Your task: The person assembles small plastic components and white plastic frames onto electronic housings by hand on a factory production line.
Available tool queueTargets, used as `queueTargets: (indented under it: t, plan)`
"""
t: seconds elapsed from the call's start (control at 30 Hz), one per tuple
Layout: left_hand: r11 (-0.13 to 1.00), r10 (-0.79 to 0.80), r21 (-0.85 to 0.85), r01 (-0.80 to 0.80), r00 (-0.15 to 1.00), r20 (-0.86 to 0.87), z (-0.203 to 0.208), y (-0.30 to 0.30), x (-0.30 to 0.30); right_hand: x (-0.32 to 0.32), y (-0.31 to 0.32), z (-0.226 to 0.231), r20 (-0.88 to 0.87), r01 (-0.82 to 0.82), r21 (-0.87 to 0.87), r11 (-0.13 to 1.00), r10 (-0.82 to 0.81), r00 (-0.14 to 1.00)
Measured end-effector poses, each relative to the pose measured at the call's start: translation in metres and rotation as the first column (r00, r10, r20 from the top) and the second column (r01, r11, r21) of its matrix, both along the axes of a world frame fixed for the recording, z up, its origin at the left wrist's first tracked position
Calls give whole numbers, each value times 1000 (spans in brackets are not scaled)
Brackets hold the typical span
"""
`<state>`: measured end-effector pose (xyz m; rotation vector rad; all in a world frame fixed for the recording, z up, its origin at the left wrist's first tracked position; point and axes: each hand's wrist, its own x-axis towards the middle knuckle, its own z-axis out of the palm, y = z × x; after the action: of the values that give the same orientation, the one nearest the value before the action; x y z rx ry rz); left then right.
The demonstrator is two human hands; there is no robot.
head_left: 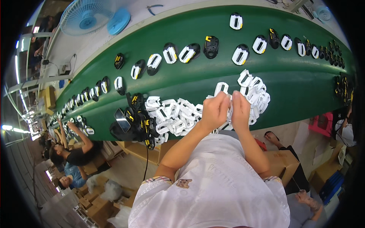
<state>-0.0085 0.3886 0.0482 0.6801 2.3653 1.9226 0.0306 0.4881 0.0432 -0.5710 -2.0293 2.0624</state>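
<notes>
My left hand [216,110] and my right hand [240,111] are close together over the near edge of the green belt [197,85]. Fingers on both hands are closed in a pinch. Whatever they grip is hidden behind them; only a sliver of white shows between. Just beyond my left fingertips is a white oval plastic frame [221,88], and I cannot tell whether it is touched. A heap of similar white frames [176,114] lies to the left, and another white pile [259,95] sits beside my right hand.
Black parts with yellow tabs [142,121] and a phone [122,121] lie left of the white heap. Black-and-white assembled pieces [170,53] line the belt's far side. A blue fan [86,19] and pliers [154,9] are beyond. Co-workers [72,155] sit at left; cartons [102,209] stand below.
</notes>
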Motion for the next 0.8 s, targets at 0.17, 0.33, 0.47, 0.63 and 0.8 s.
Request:
queueTargets:
  t: [0.17, 0.33, 0.47, 0.63, 0.8]
  plan:
    - [996, -90, 18, 91, 910, 404, -35, 8, -24, -2, 9, -16, -49, 36, 174, 984, -28, 998]
    - [966, -88, -192, 170, 923, 374, -82, 22, -90, 16, 34, -45, 98, -21, 81, 996, 13, 995]
    - [710, 128, -608, -354, 915, -383, -127, 13, -174, 32, 33, -49, 38, -47, 6, 999, 47, 998]
    - [466, 216, -811, -355, 934, -285, -160, 58, -202, 73, 50, -39, 88, 109, 152, 982, -124, 988]
    - [398, 221, -894, -205, 967, -123, -152, 67, -196, 103, 51, -39, 130, 67, 216, 974, -97, 987]
